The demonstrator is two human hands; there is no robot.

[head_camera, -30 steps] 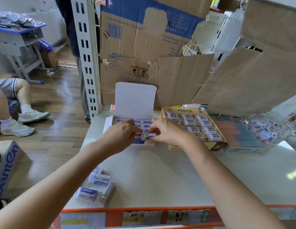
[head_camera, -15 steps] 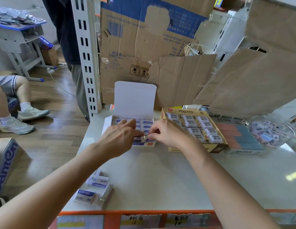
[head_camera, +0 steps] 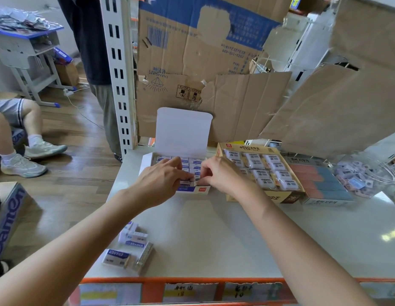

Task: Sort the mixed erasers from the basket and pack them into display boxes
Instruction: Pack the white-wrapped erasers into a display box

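A white display box [head_camera: 193, 190] with its lid standing up holds rows of blue-and-white erasers. Over its front row, my left hand [head_camera: 162, 184] and my right hand [head_camera: 220, 173] meet, both pinching one blue-and-white eraser [head_camera: 193, 178] that sits low in the box. A few loose erasers [head_camera: 130, 248] of the same kind lie on the white table near its front left corner. To the right stand a tan box [head_camera: 291, 196] of wrapped white erasers and a box [head_camera: 322, 186] of red-and-blue erasers. A clear basket [head_camera: 368, 175] of mixed erasers sits at the far right.
Cardboard sheets [head_camera: 242, 102] lean behind the boxes. A white slotted shelf post [head_camera: 117, 74] rises at the table's left back corner. A person stands behind it, another sits on the floor at left. An orange label strip [head_camera: 192, 281] edges the table front.
Both hands have lowered the pinched eraser further into the front row of the white box; they sit slightly closer to the box's front edge than before.
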